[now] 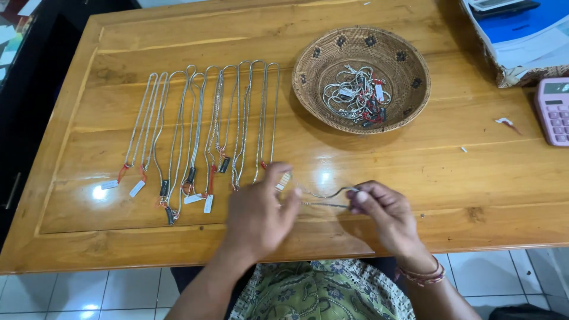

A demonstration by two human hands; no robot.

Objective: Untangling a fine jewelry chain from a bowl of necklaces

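A thin silver chain (pixel 323 197) stretches just above the near edge of the wooden table (pixel 450 178), at about 6 o'clock in the view. The right hand (pixel 382 213) pinches 1 end between thumb and fingertips, while the left hand (pixel 261 210) grips the other end, where a small white tag (pixel 285 180) hangs; held this way, the chain seems drawn straight so that it cannot tangle. At 9 to 10 o'clock from the hands lies a row of folded chains (pixel 201 127), parallel and apart, loops at the far side, tagged clasps at the near side, apparently so each stays separate and easy to read. At 12 to 1 o'clock sits a woven basket (pixel 409 65) holding a knotted heap of chains (pixel 357 96). A pink calculator (pixel 554 109) rests at 2 o'clock by the table's right edge.
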